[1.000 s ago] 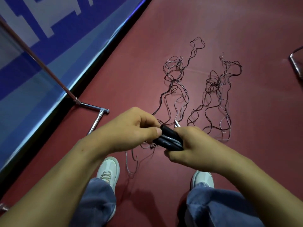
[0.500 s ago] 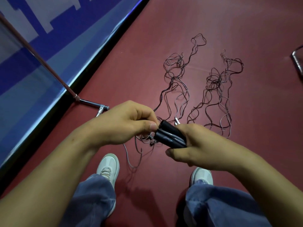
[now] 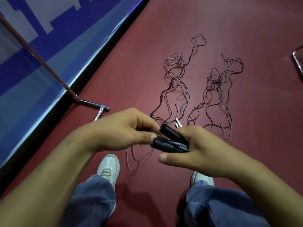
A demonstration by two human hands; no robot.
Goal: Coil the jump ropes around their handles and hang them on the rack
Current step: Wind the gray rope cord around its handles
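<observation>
My right hand [image 3: 195, 149] grips two black jump rope handles [image 3: 170, 140] held side by side, with a few turns of thin cord across them. My left hand [image 3: 124, 131] sits just left of the handle ends and pinches the thin cord there. That cord hangs in a loop [image 3: 131, 159] below my hands and runs out to a tangled pile of dark cord [image 3: 177, 82] on the floor. A second tangled cord pile [image 3: 219, 92] lies to its right. A white tip [image 3: 177, 124] shows behind the handles.
A chrome rack leg [image 3: 91, 103] and its slanted pole [image 3: 41, 63] stand at the left, against a blue and white wall panel [image 3: 49, 46]. Another metal frame piece [image 3: 297, 61] shows at the right edge. The floor [image 3: 213, 22] is dark red. My white shoes [image 3: 109, 166] are below.
My hands have risen slightly and my left hand has drawn the cord around the handle ends. My right thumb has lifted off the handles. The slack loop below has shortened.
</observation>
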